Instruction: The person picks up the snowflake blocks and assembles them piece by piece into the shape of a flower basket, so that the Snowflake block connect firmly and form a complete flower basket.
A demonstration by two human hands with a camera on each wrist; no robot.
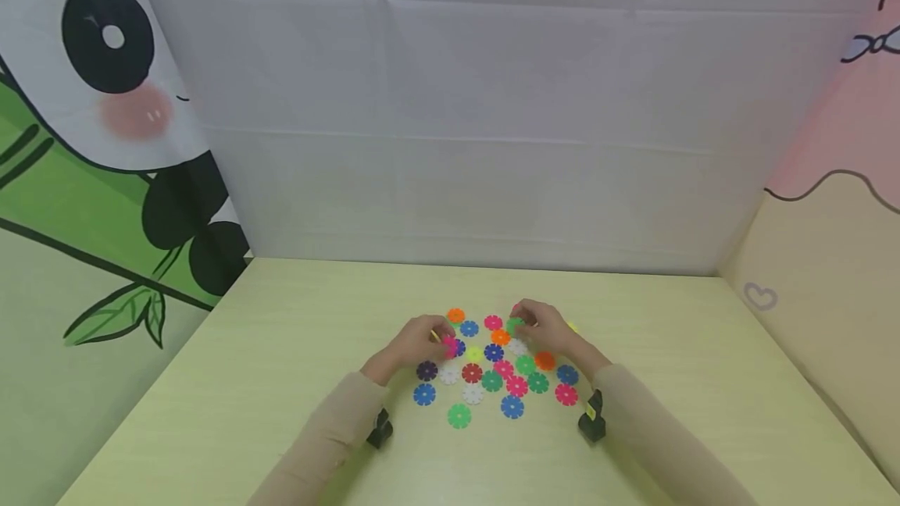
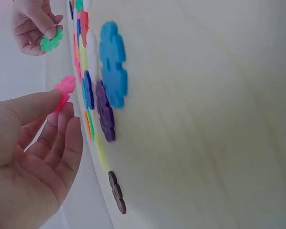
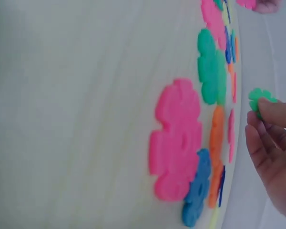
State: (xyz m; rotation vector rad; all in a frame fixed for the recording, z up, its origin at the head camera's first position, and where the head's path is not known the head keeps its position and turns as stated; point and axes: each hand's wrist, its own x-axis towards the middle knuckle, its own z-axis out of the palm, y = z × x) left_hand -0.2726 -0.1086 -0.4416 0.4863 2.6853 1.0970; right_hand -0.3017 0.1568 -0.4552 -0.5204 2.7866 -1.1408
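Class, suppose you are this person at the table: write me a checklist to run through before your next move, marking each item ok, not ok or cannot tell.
1. Left hand has a grip: ok, it pinches a pink disc.
2. Right hand has a grip: ok, it pinches a green disc.
3. A hand free to pick up another disc: not ok, both are holding one.
4. Held discs apart from each other: ok, there is a gap between them.
5. Pink disc whole and undamaged: cannot tell, the hand covers part of it.
6. More discs within reach: ok, probably; many loose ones, such as the blue disc, lie on the table near both hands.
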